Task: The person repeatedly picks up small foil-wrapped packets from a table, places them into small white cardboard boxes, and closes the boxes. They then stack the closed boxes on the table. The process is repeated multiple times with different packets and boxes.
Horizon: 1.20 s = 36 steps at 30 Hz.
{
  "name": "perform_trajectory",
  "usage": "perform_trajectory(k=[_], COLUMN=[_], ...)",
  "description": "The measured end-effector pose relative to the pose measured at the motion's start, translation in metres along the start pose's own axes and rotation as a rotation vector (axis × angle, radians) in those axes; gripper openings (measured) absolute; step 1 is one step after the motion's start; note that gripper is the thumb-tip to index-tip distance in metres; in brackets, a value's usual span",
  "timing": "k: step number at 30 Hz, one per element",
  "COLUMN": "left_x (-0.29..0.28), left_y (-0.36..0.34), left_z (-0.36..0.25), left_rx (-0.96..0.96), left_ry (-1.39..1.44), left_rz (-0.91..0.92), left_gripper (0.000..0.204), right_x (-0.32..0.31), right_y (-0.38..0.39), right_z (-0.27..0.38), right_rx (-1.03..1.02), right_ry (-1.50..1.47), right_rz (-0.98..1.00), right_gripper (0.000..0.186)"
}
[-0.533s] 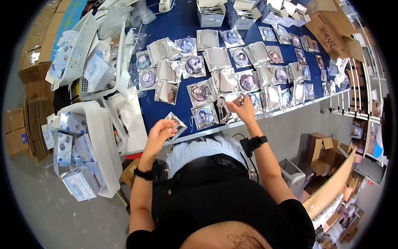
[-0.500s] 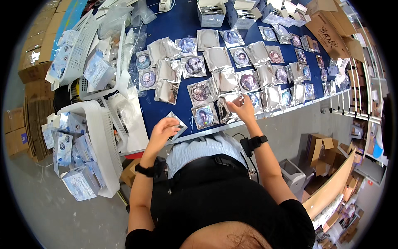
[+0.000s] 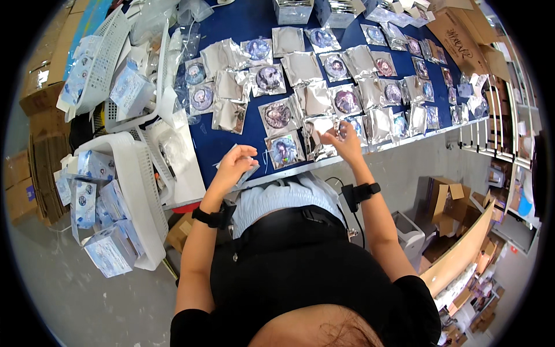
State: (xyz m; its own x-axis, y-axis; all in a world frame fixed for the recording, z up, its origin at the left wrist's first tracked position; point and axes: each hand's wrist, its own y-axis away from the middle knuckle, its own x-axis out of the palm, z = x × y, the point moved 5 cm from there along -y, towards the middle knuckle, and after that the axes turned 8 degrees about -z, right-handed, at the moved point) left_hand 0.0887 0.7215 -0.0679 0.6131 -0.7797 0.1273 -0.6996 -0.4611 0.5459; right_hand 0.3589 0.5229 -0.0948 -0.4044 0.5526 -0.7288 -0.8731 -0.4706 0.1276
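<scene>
Rows of silver foil pouches (image 3: 300, 68) and round illustrated badges in clear sleeves (image 3: 281, 115) lie on the blue table (image 3: 225, 144). My right hand (image 3: 347, 139) is at the front row, thumb and fingers closed on a small badge (image 3: 340, 128) that they partly cover. Beside it are a crumpled silver pouch (image 3: 318, 151) and a badge with a dark-haired figure (image 3: 283, 150). My left hand (image 3: 236, 161) hovers at the table's near edge with loosely curled, parted fingers, over a small pouch (image 3: 248, 173) mostly hidden by it.
White baskets (image 3: 141, 202) of pale blue boxes (image 3: 110, 248) stand at the left, beside plastic bags and a white sheet (image 3: 185, 173). Filled display boxes (image 3: 293, 11) line the back. A brown carton (image 3: 465, 43) sits at the right back; open cartons (image 3: 448, 205) are on the floor below.
My left hand has moved up and to the right. My right hand has moved up and slightly right. The table sits higher in the picture.
</scene>
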Motion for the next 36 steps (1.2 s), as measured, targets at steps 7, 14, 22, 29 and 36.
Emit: perform_trajectory(k=[7, 14, 22, 29, 36], left_x=[-0.021, -0.037, -0.054, -0.028, 0.035], left_y=[0.015, 0.026, 0.059, 0.115, 0.174], left_z=[0.003, 0.001, -0.01, 0.006, 0.026], left_rx=[0.01, -0.001, 0.049, 0.007, -0.212], left_ry=[0.104, 0.194, 0.27, 0.336, 0.413], left_rz=[-0.113, -0.26, -0.57, -0.913, -1.288], left_gripper=[0.023, 0.021, 0.022, 0.028, 0.032], right_x=[-0.041, -0.134, -0.169, -0.043, 0.043], right_y=[0.003, -0.035, -0.209, -0.386, -0.462], right_z=[-0.004, 0.069, 0.199, 0.276, 0.273], right_rx=[-0.022, -0.209, -0.616, -0.91, -1.263], right_ry=[-0.048, 0.029, 0.042, 0.326, 0.429], right_rz=[0.043, 0.136, 0.308, 0.357, 0.135], right_gripper=[0.053, 0.044, 0.046, 0.067, 0.051])
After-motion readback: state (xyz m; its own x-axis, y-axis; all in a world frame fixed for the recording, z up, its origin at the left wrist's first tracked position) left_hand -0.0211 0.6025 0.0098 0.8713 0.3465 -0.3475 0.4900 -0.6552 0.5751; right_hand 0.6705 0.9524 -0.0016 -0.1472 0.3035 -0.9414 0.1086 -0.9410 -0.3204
